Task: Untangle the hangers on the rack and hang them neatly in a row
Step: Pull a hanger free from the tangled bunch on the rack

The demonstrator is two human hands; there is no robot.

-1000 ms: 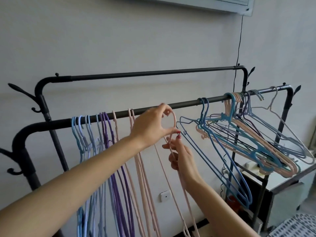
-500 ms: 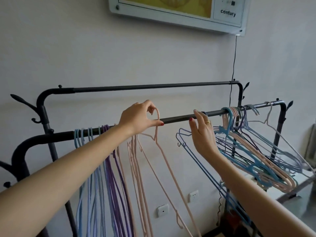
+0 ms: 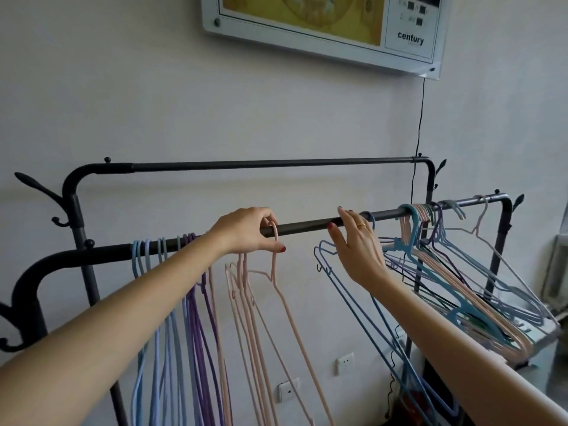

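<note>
A black rack's front bar [image 3: 307, 224] crosses the view. My left hand [image 3: 246, 230] pinches the hook of a pink hanger [image 3: 285, 302], and that hook sits over the bar. Left of it hang sorted blue hangers [image 3: 147, 262], purple hangers [image 3: 196, 309] and more pink hangers [image 3: 242, 290] in a row. My right hand [image 3: 356, 244] reaches to the bar with straight fingers, touching the hook of a dark blue hanger [image 3: 347, 293]. A tangled bunch of blue, pink and purple hangers [image 3: 455, 278] hangs at the bar's right end.
A second, higher rack bar [image 3: 270, 162] runs behind. A framed board [image 3: 322, 29] hangs on the wall above, with a black cord [image 3: 419, 118] dropping from it. Wall sockets [image 3: 344, 362] sit low on the wall. A side table edge [image 3: 550, 330] shows at right.
My left hand lifted the pink hanger and set its hook over the bar. My right hand let go of that hanger and rose to the bar by the dark blue hangers.
</note>
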